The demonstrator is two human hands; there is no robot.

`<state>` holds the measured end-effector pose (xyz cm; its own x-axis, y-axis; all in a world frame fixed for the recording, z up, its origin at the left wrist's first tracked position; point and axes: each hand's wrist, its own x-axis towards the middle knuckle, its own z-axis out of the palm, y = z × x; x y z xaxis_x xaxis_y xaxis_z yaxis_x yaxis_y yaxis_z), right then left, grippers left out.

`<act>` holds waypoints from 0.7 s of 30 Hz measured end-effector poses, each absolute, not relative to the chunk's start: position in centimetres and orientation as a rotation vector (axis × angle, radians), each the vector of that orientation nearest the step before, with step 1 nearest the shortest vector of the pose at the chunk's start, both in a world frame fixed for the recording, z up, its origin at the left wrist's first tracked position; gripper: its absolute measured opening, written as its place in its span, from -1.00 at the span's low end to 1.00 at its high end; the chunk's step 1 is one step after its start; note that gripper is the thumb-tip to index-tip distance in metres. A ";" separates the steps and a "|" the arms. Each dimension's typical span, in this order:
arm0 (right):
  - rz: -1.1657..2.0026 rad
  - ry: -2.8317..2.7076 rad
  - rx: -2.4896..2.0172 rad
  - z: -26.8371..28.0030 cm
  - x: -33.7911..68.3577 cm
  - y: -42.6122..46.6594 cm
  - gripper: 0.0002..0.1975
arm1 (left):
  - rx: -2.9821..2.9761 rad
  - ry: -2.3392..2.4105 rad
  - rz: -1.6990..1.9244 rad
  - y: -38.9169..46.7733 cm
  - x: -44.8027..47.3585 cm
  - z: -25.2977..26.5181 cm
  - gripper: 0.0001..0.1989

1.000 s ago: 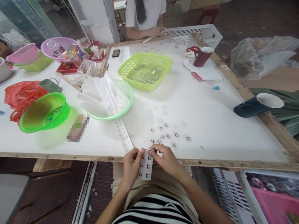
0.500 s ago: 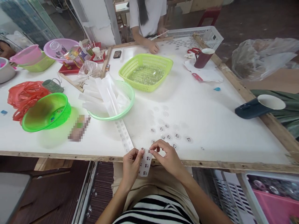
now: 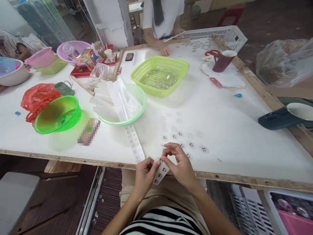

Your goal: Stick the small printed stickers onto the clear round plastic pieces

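Note:
My left hand (image 3: 145,176) is closed, thumb over fingers, on a white strip of panda stickers (image 3: 160,176) above the table's front edge. Against the strip's upper end, my right hand (image 3: 179,166) pinches with thumb and forefinger; whether a single sticker is loose between them is too small to tell. Just beyond my right hand lie several clear discs with panda pictures (image 3: 191,145), and behind them some plain clear discs (image 3: 179,120). Another sticker strip (image 3: 134,143) runs from under the pale green basket (image 3: 144,106) toward my left hand.
White paper strips (image 3: 117,98) fill the pale basket. Behind stands a yellow-green basket (image 3: 137,78) of clear pieces. A bright green bowl (image 3: 39,127) is at left, a dark mug (image 3: 274,119) at right. Across the table, a person's hand (image 3: 164,49) rests.
The view has swung slightly left, so the table things sit further right. The sticker strip is more tilted, and my right fingers have turned at its upper end.

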<state>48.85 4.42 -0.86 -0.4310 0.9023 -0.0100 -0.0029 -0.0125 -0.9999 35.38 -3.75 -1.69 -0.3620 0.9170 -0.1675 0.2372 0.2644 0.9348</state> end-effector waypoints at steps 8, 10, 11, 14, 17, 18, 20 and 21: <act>1.238 -1.108 -1.205 -3.5 55.9 12.0 -0.52 | 0.994 1.803 1.108 -4.2 34.1 -3.1 -0.57; 1.234 -1.110 -1.276 -5.2 57.3 13.5 -0.49 | 0.992 1.792 1.106 -4.1 33.9 -3.5 -0.57; 1.232 -1.118 -1.305 -6.0 57.8 14.0 -0.48 | 0.995 1.791 1.104 -4.1 33.9 -3.7 -0.57; 1.216 -1.162 -1.371 -7.7 58.1 14.9 -0.47 | 0.998 1.797 1.107 -4.0 33.9 -3.8 -0.57; 1.206 -1.225 -1.401 -8.3 57.5 15.5 -0.50 | 0.996 1.796 1.110 -3.9 33.9 -3.8 -0.58; 1.204 -1.250 -1.408 -8.3 57.2 15.7 -0.51 | 0.998 1.796 1.109 -3.8 33.9 -3.7 -0.58; 1.193 -1.304 -1.422 -8.1 56.6 16.2 -0.53 | 1.013 1.806 1.103 -3.7 33.9 -3.7 -0.58; 1.184 -1.328 -1.429 -8.0 56.4 16.4 -0.55 | 1.022 1.812 1.100 -3.7 33.8 -3.7 -0.59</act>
<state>56.39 16.42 -7.99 -0.0044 0.9954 -0.0961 0.2092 -0.0931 -0.9734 33.85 -3.72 -3.67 -0.3836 0.9015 -0.2003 0.2386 0.3062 0.9216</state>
